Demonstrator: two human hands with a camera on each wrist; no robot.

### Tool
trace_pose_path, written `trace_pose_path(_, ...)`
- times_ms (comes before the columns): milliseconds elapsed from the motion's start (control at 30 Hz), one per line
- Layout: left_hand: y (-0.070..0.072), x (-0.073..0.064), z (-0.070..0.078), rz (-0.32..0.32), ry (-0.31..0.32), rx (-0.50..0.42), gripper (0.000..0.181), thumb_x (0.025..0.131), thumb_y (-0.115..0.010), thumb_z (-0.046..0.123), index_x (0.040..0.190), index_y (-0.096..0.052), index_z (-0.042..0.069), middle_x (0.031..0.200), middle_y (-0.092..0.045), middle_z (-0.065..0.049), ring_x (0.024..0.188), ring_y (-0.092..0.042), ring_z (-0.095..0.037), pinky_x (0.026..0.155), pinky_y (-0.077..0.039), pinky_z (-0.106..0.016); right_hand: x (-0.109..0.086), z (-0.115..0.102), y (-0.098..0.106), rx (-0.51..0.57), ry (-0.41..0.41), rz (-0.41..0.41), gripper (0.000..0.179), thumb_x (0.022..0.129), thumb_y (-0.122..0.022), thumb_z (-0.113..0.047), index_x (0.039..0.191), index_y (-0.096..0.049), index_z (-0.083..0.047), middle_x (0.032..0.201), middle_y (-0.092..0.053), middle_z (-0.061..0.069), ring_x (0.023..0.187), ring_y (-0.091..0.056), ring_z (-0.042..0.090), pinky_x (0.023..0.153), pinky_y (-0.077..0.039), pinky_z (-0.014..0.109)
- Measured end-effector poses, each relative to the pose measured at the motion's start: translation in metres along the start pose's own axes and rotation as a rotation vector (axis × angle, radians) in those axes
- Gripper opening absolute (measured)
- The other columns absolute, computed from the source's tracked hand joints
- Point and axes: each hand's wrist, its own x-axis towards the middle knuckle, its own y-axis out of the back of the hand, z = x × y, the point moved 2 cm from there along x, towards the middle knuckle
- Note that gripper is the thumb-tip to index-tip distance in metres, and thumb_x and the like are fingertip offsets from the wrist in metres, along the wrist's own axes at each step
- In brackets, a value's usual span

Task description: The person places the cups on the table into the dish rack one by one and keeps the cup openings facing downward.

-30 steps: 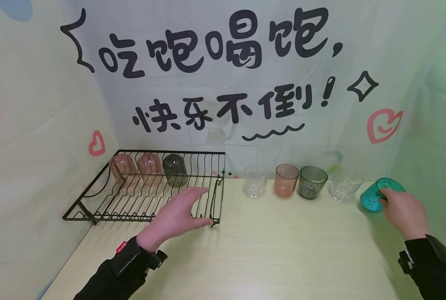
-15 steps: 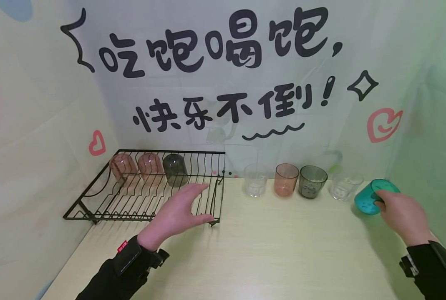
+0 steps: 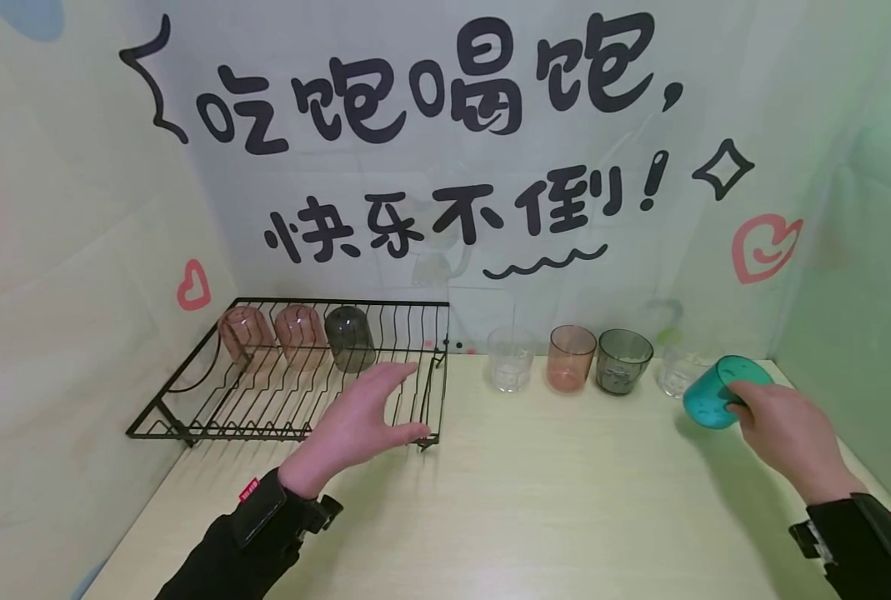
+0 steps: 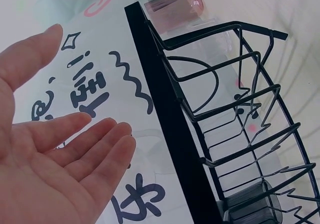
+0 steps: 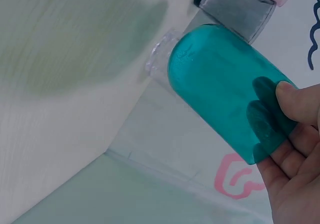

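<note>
At the right of the head view, my right hand pinches a teal glass by its rim, thumb outside and fingertips inside. The glass tilts, its base pointing left and down, and its shadow falls on the table. In the right wrist view the teal glass overlaps a clear glass. My left hand holds nothing; its thumb and fingers spread apart in front of the black wire rack. In the left wrist view the left palm shows bare beside the rack's bar.
Upside down in the rack sit two pink glasses and a dark grey glass. Along the back wall stand a clear glass, an amber-pink glass, a grey glass and another clear glass. Cloth walls enclose the table.
My right hand has carried the teal glass left, away from the right wall and across the front of the rightmost clear glass. The left hand has barely moved.
</note>
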Motion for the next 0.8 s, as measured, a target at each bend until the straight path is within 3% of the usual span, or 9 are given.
trace_pose_path(233, -0.001, 0.001, -0.001, 0.014, -0.006, -0.007, 0.081, 0.07, -0.068, 0.052, 0.135, -0.038, 0.013, 0.133, -0.042, -0.004, 0.121, -0.04, -0.021, 0.097, -0.035, -0.037, 0.002, -0.015, 0.003, 0.013, 0.052, 0.061, 0.031, 0.067, -0.07, -0.006, 0.093, -0.054, -0.01, 0.065, -0.045, -0.008, 0.057, -0.044, 0.015, 0.054, -0.038, 0.035)
trace_pose_path(433, -0.001, 0.002, 0.0, 0.027, -0.009, -0.027, 0.08, 0.07, -0.069, 0.05, 0.134, -0.039, 0.013, 0.134, -0.042, -0.004, 0.121, -0.039, -0.021, 0.096, -0.035, -0.038, 0.007, -0.033, 0.007, 0.044, 0.101, 0.098, 0.035, 0.065, -0.071, -0.004, 0.096, -0.055, -0.007, 0.07, -0.052, -0.002, 0.061, -0.049, 0.02, 0.057, -0.042, 0.037)
trace_pose_path(800, -0.002, 0.008, 0.007, 0.055, -0.035, -0.013, 0.081, 0.069, -0.071, 0.049, 0.134, -0.039, 0.012, 0.133, -0.043, -0.005, 0.121, -0.039, -0.022, 0.097, -0.033, -0.039, 0.019, -0.061, 0.011, 0.106, 0.11, 0.117, 0.031, 0.067, -0.071, -0.005, 0.096, -0.059, -0.005, 0.077, -0.057, 0.001, 0.067, -0.052, 0.02, 0.06, -0.044, 0.037)
